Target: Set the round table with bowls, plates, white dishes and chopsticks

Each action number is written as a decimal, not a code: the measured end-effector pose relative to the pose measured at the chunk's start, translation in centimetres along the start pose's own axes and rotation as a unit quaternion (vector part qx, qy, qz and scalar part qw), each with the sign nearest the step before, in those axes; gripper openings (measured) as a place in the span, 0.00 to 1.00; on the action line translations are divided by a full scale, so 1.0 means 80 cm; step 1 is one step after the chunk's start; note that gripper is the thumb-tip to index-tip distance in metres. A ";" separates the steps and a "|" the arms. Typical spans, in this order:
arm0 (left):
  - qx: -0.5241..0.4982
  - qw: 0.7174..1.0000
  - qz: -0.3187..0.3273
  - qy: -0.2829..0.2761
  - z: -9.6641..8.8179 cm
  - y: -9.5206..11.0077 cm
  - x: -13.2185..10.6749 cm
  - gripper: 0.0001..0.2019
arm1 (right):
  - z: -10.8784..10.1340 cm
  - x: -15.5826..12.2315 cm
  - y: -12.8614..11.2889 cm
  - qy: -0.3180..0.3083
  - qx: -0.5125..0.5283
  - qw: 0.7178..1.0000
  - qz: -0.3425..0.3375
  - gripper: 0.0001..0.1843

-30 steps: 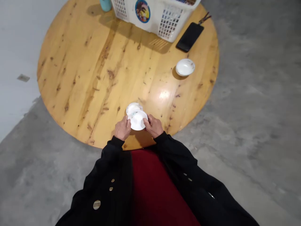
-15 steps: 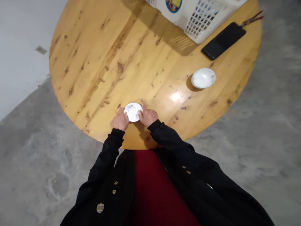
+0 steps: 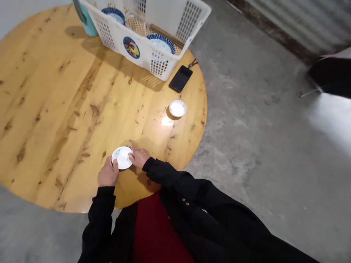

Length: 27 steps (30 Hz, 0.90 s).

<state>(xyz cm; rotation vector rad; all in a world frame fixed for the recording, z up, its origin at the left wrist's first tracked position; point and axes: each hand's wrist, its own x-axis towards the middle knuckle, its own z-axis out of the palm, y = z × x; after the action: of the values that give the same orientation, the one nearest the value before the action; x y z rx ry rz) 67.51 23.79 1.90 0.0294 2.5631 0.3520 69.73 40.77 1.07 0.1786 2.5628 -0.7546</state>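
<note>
A small white dish (image 3: 121, 156) with faint marks on its inside is held near the table's front edge. My left hand (image 3: 108, 173) grips its left rim, thumb on top. On the opposite side, my right hand (image 3: 139, 157) pinches the rim with the thumb over the inner face. The fingers under the dish are hidden. Farther off to the right, a second small white bowl (image 3: 177, 108) rests on the wooden table (image 3: 63, 120), apart from both hands.
At the back stands a white plastic basket (image 3: 142, 54) holding blue-patterned bowls (image 3: 160, 43) and wooden sticks (image 3: 167, 34). A black phone (image 3: 181, 78) with a strap lies beside it. A light-blue container (image 3: 89, 25) is behind left. Concrete floor (image 3: 236, 146) lies to the right.
My view has swung right and up, showing more of the basket and the floor. Both hands still hold the dish, whose inner face now shows more fully toward me.
</note>
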 end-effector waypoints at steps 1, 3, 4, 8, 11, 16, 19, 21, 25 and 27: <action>-0.020 1.000 -0.005 -0.001 0.000 -0.002 0.003 0.20 | 0.000 0.001 -0.001 0.000 0.009 1.000 0.003 0.21; -0.061 0.998 -0.006 -0.002 0.000 -0.006 0.009 0.18 | 0.001 0.002 -0.004 -0.001 0.019 1.000 0.010 0.20; -0.074 0.997 -0.001 -0.003 0.000 -0.008 0.012 0.17 | 0.002 0.002 -0.005 -0.001 0.021 1.000 0.017 0.19; -0.094 0.995 0.036 -0.014 0.007 -0.008 0.015 0.16 | 0.003 -0.011 0.002 0.010 0.025 0.998 0.049 0.20; -0.100 0.992 0.075 -0.029 0.014 0.006 0.003 0.16 | 0.002 -0.037 0.017 0.034 0.035 0.996 0.077 0.19; -0.101 0.986 0.118 -0.054 0.024 0.047 -0.037 0.16 | 0.000 -0.088 0.054 0.066 0.073 0.989 0.109 0.18; -0.087 0.984 0.136 -0.067 0.033 0.079 -0.057 0.15 | -0.002 -0.115 0.085 0.095 0.102 0.984 0.110 0.18; -0.074 0.983 0.149 -0.073 0.043 0.105 -0.069 0.15 | -0.006 -0.133 0.112 0.114 0.115 0.980 0.113 0.17; -0.063 0.981 0.169 -0.074 0.075 0.181 -0.097 0.13 | -0.024 -0.174 0.189 0.153 0.143 0.972 0.104 0.18; -0.069 0.979 0.179 -0.068 0.096 0.228 -0.113 0.12 | -0.037 -0.195 0.237 0.168 0.160 0.968 0.094 0.19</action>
<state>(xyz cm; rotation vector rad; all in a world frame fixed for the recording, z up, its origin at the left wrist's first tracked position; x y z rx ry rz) 78.32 42.42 5.00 0.4536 2.3862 0.6385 87.06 58.40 1.44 0.6965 2.6619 -1.1419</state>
